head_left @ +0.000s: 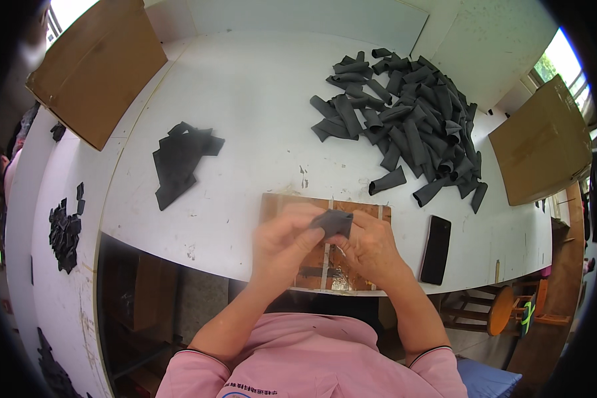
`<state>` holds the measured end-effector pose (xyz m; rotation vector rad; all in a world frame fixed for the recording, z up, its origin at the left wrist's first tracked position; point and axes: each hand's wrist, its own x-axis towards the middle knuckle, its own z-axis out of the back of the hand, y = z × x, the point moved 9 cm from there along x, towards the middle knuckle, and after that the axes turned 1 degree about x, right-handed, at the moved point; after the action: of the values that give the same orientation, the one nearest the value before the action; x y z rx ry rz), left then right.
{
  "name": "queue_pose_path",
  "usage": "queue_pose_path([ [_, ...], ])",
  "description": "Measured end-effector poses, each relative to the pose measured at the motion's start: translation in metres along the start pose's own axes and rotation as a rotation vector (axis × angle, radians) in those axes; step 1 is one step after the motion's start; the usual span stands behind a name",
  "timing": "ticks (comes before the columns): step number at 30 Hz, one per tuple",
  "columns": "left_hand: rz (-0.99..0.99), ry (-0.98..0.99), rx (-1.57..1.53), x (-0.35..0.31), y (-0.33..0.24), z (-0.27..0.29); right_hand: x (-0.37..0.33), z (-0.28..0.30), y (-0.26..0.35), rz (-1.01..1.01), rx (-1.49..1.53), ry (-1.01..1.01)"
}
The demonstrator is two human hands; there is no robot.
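Between both hands I hold a small dark grey fabric piece (336,221), bent over itself, above a brown board (385,229) with pale tape strips at the table's front edge. My left hand (284,242) grips its left end, thumb on the near side; these fingers are slightly blurred. My right hand (373,247) pinches the right end, with the thumb beneath. On the left of the table lies a loose stack of flat dark grey fabric pieces (180,162). A large heap of rolled grey fabric tubes (421,123) covers the far right, with one tube (387,180) nearest the board.
A black phone (436,249) lies right of the board. Cardboard boxes stand at the left (103,69) and right (544,142) of the white table (245,99). Another dark pile (64,235) sits on the left-hand side table. A wooden stool (499,310) is at lower right.
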<state>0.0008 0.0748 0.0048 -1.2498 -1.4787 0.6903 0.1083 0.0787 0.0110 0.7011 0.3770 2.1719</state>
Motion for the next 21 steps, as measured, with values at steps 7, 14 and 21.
queue_pose_path([
  [7,0.283,0.094,-0.109,0.017,0.007,-0.023,0.003,0.009,0.007,-0.022,0.040,-0.002],
  [14,0.073,0.222,0.454,0.028,0.000,-0.035,-0.007,0.001,-0.012,-0.006,0.252,-0.108],
  [21,0.033,0.271,0.561,0.028,0.002,-0.036,-0.010,-0.011,-0.018,-0.096,0.418,-0.089],
])
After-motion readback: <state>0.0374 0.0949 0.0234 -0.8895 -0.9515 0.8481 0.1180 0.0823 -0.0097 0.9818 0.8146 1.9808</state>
